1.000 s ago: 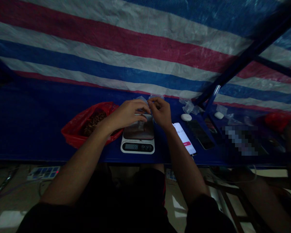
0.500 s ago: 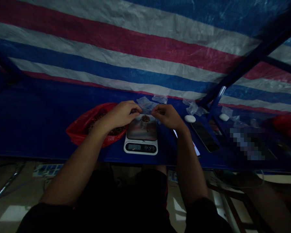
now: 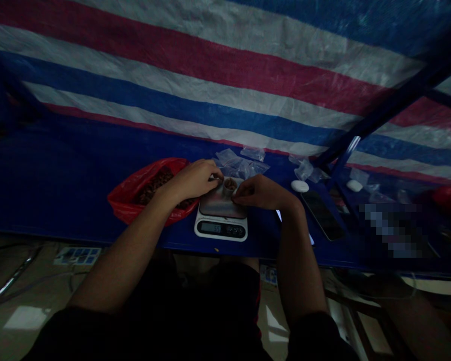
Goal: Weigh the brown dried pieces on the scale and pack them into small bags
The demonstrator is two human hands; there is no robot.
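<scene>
A white kitchen scale [image 3: 221, 229] with a metal plate stands at the table's front edge, its small display lit. On the plate sits a small cup [image 3: 230, 187] filled with brown dried pieces. My left hand [image 3: 199, 179] is at the cup's left side, thumb and fingertips drawn together; anything between them is too small to make out. Right of the cup, my right hand [image 3: 261, 191] has its fingertips pinched low over the plate, and what they hold is hidden. Left of the scale lies an open red plastic bag [image 3: 126, 198] holding many brown pieces [image 3: 156, 185], partly behind my left wrist.
Clear plastic bags [image 3: 240, 163] lie behind the scale, with more further right. A white earbud case [image 3: 299, 186] and a dark phone [image 3: 323, 215] are on the right. Another phone is partly under my right forearm. A striped tarp [image 3: 210, 85] hangs behind the blue table [image 3: 60, 190].
My right hand has come down and toward me, from behind the cup to the plate beside it. My left hand stays near the cup. The view has shifted slightly.
</scene>
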